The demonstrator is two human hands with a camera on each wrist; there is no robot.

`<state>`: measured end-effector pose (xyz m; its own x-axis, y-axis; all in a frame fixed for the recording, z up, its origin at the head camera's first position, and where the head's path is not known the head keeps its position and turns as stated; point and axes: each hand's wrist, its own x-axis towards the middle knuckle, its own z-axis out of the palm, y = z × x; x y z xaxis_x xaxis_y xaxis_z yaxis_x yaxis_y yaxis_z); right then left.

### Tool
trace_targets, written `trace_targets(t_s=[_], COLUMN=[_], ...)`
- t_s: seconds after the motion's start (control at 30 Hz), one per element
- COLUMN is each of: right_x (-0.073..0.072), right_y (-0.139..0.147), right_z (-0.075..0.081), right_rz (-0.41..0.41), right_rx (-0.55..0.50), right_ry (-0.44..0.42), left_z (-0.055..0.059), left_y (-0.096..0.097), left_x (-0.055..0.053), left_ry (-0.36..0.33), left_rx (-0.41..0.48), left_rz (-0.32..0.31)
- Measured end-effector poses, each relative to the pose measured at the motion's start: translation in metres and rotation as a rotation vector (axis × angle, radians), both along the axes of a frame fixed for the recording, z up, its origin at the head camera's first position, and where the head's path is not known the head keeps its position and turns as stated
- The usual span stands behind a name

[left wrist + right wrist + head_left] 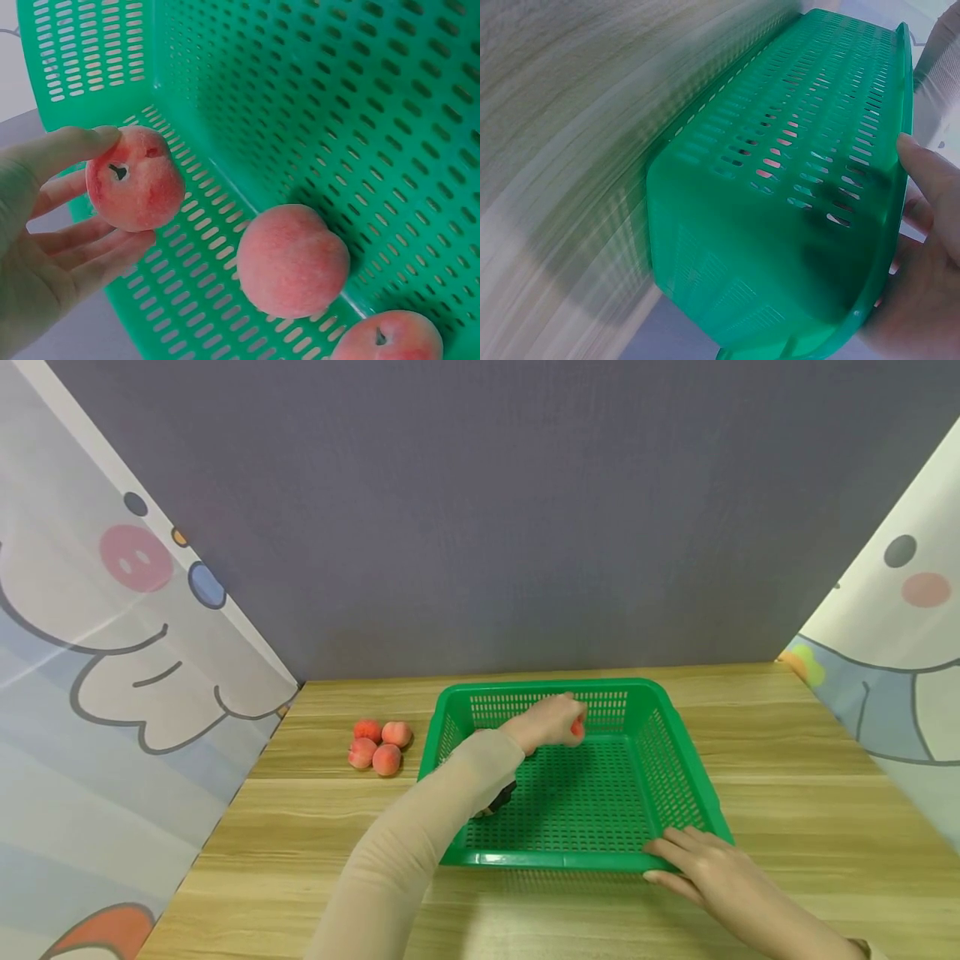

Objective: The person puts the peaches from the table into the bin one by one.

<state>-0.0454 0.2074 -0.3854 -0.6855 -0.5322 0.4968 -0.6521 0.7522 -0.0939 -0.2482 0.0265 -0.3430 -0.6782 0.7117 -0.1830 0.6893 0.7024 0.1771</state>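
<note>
A green plastic basket (562, 860) with slotted walls stands on the table. Over its inside, toward the far wall, my left hand (551, 722) pinches a reddish peach (135, 180) between thumb and fingers. Two more peaches lie on the left, one whole peach (292, 261) and another peach (390, 341) cut off by the view's lower edge; in the head view my left forearm mostly hides them. At the near right corner my right hand (705, 868) grips the basket's rim, thumb outside and fingers over the inner side.
Several loose peaches (386, 759) sit in a cluster on the wooden table (300, 860), left of the basket. A grey panel (487, 527) rises behind the table. Cartoon-printed curtains (75, 693) hang at both sides.
</note>
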Motion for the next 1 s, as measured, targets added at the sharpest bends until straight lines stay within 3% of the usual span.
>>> trace_targets(t_s=[0.43, 0.67, 1.0], right_x=[0.000, 0.001, 0.002], right_y=[0.000, -0.001, 0.000], right_z=[0.000, 0.000, 0.001], right_rz=[-0.010, -0.016, -0.036], right_rx=[0.009, 0.003, 0.013], right_ry=[-0.007, 0.005, -0.010], left_z=[-0.014, -0.018, -0.019], left_y=[0.001, 0.002, 0.001], left_x=[-0.005, -0.006, -0.006], left_ry=[-0.100, -0.119, -0.139], left_rx=[0.001, -0.002, -0.014], left_rz=[0.045, 0.029, 0.055])
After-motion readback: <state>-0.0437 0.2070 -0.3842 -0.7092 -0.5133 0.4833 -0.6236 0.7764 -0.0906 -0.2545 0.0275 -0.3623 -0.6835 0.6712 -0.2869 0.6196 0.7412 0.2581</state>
